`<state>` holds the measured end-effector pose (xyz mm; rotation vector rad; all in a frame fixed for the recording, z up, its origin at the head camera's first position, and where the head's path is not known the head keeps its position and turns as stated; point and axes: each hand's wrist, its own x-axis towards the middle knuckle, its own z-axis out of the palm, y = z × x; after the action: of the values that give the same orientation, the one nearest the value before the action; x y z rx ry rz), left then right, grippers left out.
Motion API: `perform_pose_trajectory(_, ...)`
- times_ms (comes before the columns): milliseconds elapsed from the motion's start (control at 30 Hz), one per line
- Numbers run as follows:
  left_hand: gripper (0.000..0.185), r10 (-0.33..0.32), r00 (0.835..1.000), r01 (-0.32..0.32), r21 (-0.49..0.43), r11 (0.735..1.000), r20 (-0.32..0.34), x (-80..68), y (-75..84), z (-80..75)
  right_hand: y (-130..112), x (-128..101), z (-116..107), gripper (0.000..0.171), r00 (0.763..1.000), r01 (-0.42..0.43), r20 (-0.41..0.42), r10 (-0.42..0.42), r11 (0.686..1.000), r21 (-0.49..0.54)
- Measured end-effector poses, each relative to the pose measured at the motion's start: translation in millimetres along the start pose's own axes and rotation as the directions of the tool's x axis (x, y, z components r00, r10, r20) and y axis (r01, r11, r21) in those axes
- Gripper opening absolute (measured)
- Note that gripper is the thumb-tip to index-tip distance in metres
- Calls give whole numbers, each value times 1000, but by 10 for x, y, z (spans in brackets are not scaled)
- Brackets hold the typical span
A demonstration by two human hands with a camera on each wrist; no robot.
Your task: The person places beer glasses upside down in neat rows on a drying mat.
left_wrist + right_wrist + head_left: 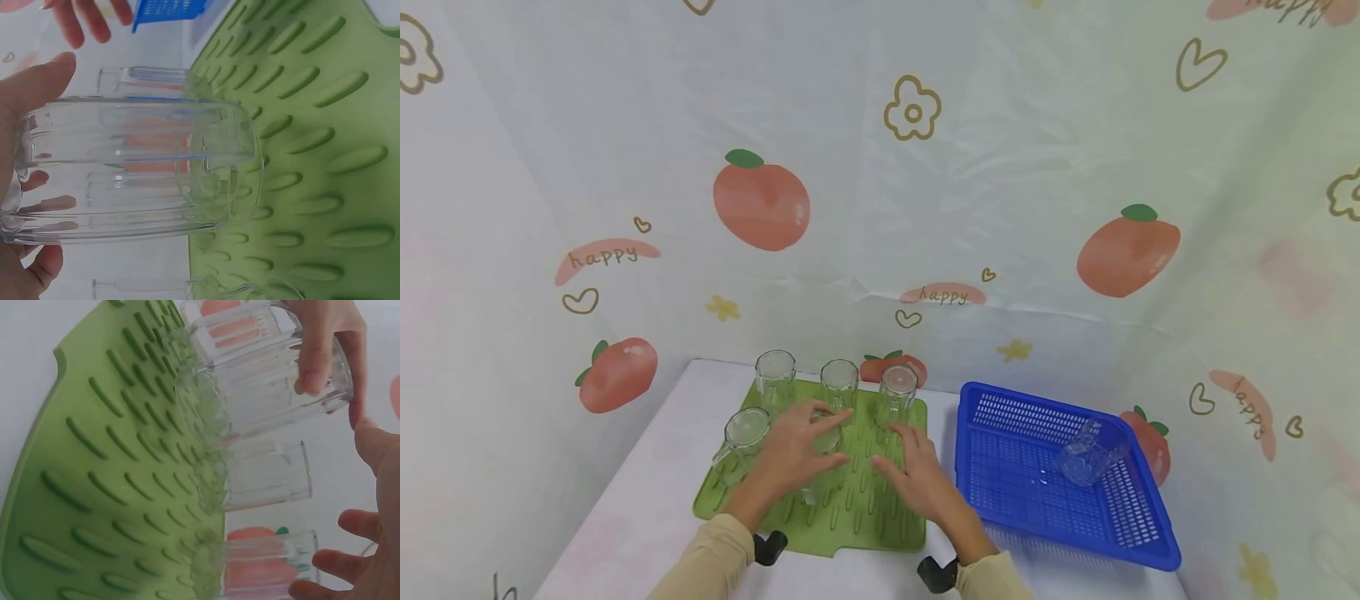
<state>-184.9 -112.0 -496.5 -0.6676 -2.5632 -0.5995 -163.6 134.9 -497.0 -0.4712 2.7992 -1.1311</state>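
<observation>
Head view: glass [817, 454] upright, mouth-down.

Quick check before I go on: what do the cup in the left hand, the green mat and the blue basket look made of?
Cup: clear ribbed glass by the look, glossy, fingers showing through; clear hard plastic can't be ruled out.
Mat: matt green, moulded with raised ribs; probably silicone or soft plastic.
Basket: blue moulded plastic, with perforated walls and floor.
</observation>
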Motion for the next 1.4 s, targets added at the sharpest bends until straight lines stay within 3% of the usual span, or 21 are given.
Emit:
perform_pose_trajectory(533,76,-96,991,89,76,993,98,-24,3,216,86,-51,-130,71,999,-26,-24,24,996,-90)
perform_pose_trajectory(767,77,-86,993,81,63,995,86,-51,-27,314,117,-102,-207,78,999,-32,-46,26,992,-126)
perform_pose_trajectory(900,76,-71,994,67,63,996,80,-49,-30,339,131,-114,-239,77,998,-35,-48,29,990,-134)
perform_pose_trajectory(1167,75,-103,986,92,85,992,129,-8,-28,373,128,-111,-294,75,998,-23,-67,13,987,-161)
perform_pose_trajectory(1400,75,-130,977,115,93,989,171,22,-1,350,128,-119,-370,74,995,-71,-80,57,980,-184)
